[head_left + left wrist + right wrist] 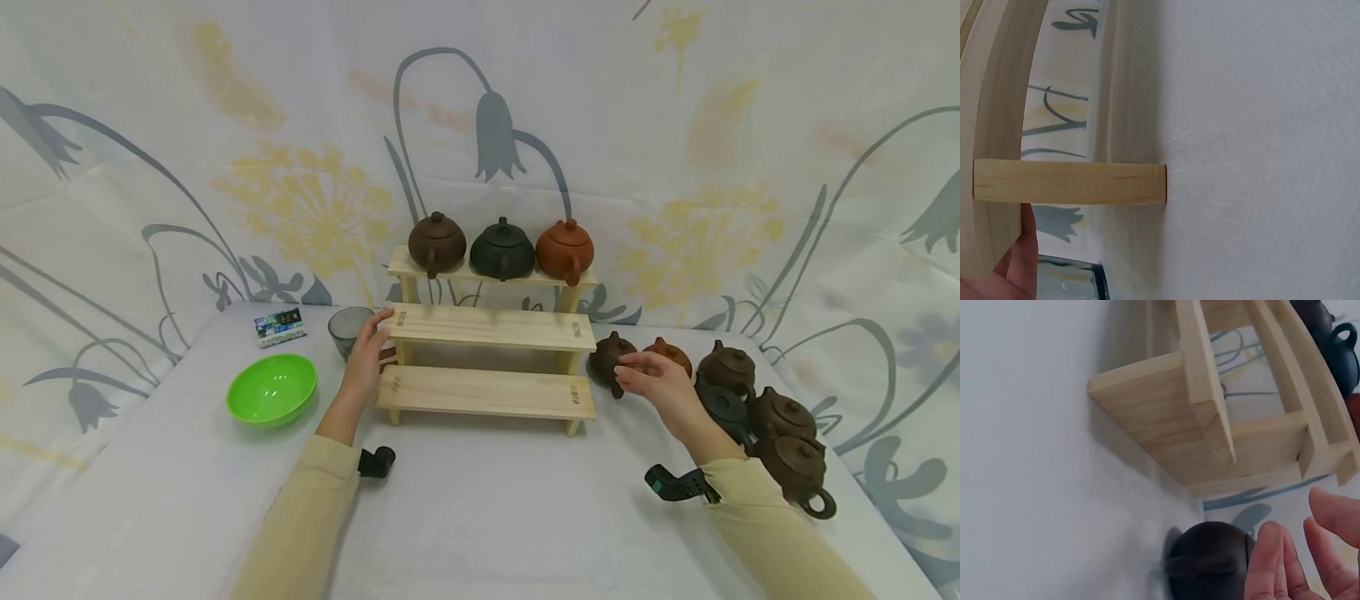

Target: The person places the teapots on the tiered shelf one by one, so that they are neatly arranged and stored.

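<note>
A three-tier wooden stand (487, 392) rises in steps at the middle of the table. My left hand (363, 362) grips the left end of its middle board; in the left wrist view, fingers (1022, 262) show behind the board beside a leg. Three small teapots line the top board: brown (437, 242), black (502, 250) and orange-red (565, 250). My right hand (663, 392) hovers right of the stand, fingers loosely bent with nothing between them. Nearest to it is a dark brown teapot (609, 362), whose round body also shows below the fingertips in the right wrist view.
More teapots crowd the right side: an orange one (670, 354), a black one (723, 408) and several brown ones, one brown teapot (795, 467) nearest me. To the left are a green bowl (272, 390), a small printed box (279, 327) and a grey glass cup (347, 325).
</note>
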A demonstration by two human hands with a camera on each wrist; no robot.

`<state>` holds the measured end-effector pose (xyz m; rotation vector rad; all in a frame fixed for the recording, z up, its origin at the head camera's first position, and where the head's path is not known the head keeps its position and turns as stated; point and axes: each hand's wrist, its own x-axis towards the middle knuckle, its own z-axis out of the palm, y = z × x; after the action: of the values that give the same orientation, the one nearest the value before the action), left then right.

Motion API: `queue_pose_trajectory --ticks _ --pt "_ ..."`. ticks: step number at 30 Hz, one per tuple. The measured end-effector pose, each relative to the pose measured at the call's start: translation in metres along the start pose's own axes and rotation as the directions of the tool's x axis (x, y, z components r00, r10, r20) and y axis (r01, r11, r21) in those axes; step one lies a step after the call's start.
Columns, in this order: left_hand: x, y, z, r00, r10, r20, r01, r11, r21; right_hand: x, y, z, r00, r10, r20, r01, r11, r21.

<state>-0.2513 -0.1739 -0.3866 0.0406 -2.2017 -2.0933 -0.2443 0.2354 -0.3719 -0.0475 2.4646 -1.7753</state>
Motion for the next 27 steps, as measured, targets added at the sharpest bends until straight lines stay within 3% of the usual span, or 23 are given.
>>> queue_pose_trajectory --ticks 15,21,27 --pt "-0.001 0.002 0.001 1.0 -0.011 -0.004 0.011 1.0 0.002 -0.002 0.028 0.001 0.99 0.129 -0.051 -0.128 0.992 0.009" --pt "-0.001 0.001 0.001 1.0 -0.009 -0.008 0.009 1.0 0.006 0.007 0.037 0.0 0.982 0.188 0.019 -0.188 0.982 0.011" --pt "0.0 0.001 0.001 1.0 -0.011 -0.007 0.011 1.0 -0.009 0.009 0.037 0.0 0.982 0.17 0.076 -0.177 0.979 0.099"
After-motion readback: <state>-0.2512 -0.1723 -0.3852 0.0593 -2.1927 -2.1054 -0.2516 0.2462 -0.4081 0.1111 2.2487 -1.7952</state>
